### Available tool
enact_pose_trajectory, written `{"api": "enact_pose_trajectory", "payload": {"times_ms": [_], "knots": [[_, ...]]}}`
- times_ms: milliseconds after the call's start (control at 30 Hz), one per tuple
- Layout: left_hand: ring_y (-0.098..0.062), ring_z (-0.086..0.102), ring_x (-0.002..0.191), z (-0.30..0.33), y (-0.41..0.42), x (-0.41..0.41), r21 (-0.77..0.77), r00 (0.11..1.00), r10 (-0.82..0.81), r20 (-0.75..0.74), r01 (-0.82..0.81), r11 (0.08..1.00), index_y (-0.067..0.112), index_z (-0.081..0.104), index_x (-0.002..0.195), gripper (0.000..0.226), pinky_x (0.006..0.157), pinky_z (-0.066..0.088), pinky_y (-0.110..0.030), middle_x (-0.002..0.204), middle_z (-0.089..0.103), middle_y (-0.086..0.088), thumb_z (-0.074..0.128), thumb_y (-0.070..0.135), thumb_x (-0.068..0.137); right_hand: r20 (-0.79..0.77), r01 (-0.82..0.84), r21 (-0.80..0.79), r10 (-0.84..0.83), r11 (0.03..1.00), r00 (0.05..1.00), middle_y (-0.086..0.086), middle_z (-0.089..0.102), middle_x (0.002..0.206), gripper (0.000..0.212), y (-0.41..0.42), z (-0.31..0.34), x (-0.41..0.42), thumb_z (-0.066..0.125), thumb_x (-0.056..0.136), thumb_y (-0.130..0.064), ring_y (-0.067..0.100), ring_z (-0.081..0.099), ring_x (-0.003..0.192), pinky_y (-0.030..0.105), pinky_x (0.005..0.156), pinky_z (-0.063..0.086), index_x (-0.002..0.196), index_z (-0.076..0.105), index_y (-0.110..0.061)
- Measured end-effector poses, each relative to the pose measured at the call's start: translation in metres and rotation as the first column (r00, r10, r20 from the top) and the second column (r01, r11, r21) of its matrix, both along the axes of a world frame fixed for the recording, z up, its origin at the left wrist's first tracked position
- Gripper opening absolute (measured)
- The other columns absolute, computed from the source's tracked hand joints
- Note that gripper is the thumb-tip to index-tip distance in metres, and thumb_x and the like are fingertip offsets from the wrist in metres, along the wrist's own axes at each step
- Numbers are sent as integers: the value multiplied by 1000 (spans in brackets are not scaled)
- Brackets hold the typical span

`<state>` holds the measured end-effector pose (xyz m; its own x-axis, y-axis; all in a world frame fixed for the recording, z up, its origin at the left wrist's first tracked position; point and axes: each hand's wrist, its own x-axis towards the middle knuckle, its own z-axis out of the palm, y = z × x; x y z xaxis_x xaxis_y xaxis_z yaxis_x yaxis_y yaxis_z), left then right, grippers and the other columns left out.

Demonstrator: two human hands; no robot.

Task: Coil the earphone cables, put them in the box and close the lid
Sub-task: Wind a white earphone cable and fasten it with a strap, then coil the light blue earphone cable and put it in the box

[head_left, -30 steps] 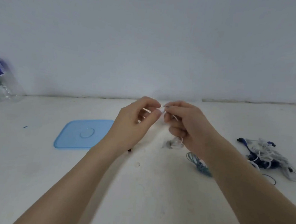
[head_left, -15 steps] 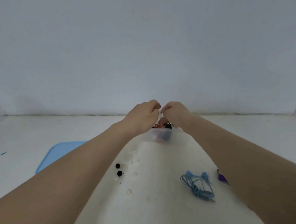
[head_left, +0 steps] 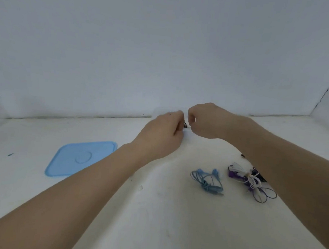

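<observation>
While both hands (head_left: 187,126) are being held pinched together at the far wall, a coil is probably being boxed; what is gripped cannot be told. Next, the blue earphones (head_left: 207,180), nearer than the grip, are likely awaiting pickup.

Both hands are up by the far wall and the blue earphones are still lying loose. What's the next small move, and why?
Probably bring the right hand back to the blue earphones. They lie loose on the table, nearest the hands; the purple-and-white bundle also waits, and the blue lid is still off. What the fingers pinch now is hidden.
</observation>
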<state>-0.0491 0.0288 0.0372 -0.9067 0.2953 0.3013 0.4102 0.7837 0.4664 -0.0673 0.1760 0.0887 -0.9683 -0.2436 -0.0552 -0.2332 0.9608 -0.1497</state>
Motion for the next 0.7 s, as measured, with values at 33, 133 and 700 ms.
{"api": "enact_pose_trajectory", "payload": {"times_ms": [33,133,700], "knots": [[-16,42,67,-3,0,9,-41,1000,-18,24,19,999,20,41,79,18,57,30,-34,74,46,5,44,6,90,-7,-5,0,5,1000,1000,11,64,113,25,3,-2,6,47,89,-9,28,63,100,32,74,51,109,63,-9],[-22,45,71,-14,-4,25,-62,993,18,115,-11,998,14,46,86,9,62,37,-37,78,53,1,45,8,92,184,-14,30,8,999,983,10,73,91,17,14,-7,25,54,88,-15,21,68,71,26,57,52,101,62,-7],[-13,70,90,-50,-16,77,404,922,-31,385,-139,904,32,53,127,43,88,53,-35,114,67,4,35,8,96,241,101,-612,63,785,969,10,70,88,8,19,-60,67,59,89,-10,30,72,83,39,74,59,94,63,-6]]}}
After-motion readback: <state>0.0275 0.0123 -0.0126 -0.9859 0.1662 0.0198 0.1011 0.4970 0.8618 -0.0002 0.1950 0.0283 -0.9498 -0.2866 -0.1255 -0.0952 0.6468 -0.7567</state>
